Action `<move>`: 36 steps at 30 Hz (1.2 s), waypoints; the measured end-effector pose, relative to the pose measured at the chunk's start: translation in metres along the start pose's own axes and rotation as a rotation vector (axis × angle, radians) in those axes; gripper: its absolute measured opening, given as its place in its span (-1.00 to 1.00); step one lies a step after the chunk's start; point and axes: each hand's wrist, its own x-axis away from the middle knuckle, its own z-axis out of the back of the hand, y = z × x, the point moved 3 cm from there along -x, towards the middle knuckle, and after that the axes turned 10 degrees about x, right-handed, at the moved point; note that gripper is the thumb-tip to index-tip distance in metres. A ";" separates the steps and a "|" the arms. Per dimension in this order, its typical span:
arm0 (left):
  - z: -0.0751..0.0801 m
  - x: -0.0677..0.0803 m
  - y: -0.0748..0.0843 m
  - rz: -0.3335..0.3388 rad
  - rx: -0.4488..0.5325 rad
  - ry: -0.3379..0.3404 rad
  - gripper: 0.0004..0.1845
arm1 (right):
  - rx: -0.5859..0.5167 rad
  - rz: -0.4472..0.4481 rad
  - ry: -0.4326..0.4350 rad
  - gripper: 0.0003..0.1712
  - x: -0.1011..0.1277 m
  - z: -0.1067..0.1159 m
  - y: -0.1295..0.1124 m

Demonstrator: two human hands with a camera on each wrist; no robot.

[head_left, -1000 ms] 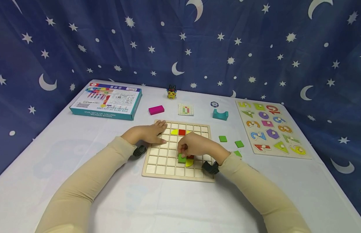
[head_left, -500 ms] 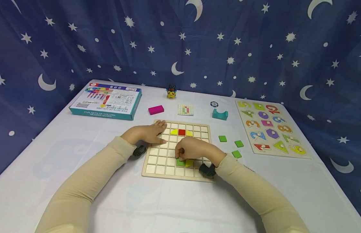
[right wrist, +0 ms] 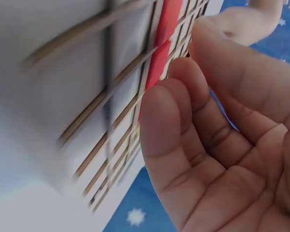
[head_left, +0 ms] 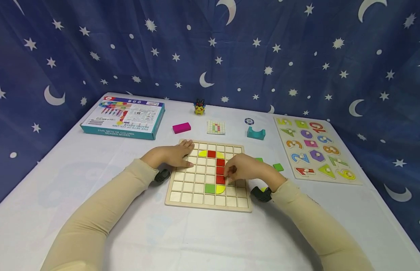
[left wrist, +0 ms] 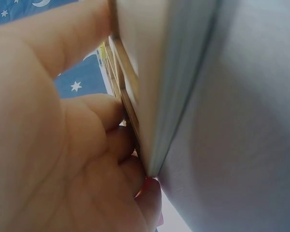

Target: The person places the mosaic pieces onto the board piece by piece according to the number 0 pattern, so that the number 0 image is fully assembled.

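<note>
Left of the column of red square tiles (head_left: 220,170), the left hand (head_left: 169,155) lies flat, fingers straight, on the square wooden grid board (head_left: 182,186). Right of it, the right hand (head_left: 243,168), fingers loosely curled and holding nothing, touches the lowest red tile. The step looks like seating tiles; the next calls for picking a loose green square tile (head_left: 278,167), right of the board.

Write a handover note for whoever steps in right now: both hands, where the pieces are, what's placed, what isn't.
Left hand: flat, steadying the top-left of the grid board.
Right hand: holds nothing; fingers relaxed beside the red column.
Placed: red square with yellow pieces either side in the top rows, the red column below, green tile and yellow half-round at its foot.
Left: loose green squares on the table right of the board; most cells bare.
</note>
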 end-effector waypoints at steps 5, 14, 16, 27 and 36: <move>0.001 0.002 0.001 0.005 0.010 0.005 -0.14 | 0.005 -0.041 0.002 -0.89 0.019 0.004 0.016; 0.001 0.003 -0.002 0.012 0.018 0.000 -0.14 | 0.019 -0.119 -0.027 -0.81 0.056 0.000 0.048; 0.000 0.003 -0.002 0.010 0.018 0.003 -0.14 | 0.013 -0.132 -0.039 -0.80 0.063 -0.003 0.052; 0.000 0.003 0.000 0.002 0.014 0.001 -0.14 | -0.024 -0.162 -0.018 -0.76 0.074 -0.015 0.057; 0.000 0.003 0.004 0.001 0.002 0.002 -0.14 | -0.024 -0.161 -0.040 -0.77 0.073 -0.012 0.054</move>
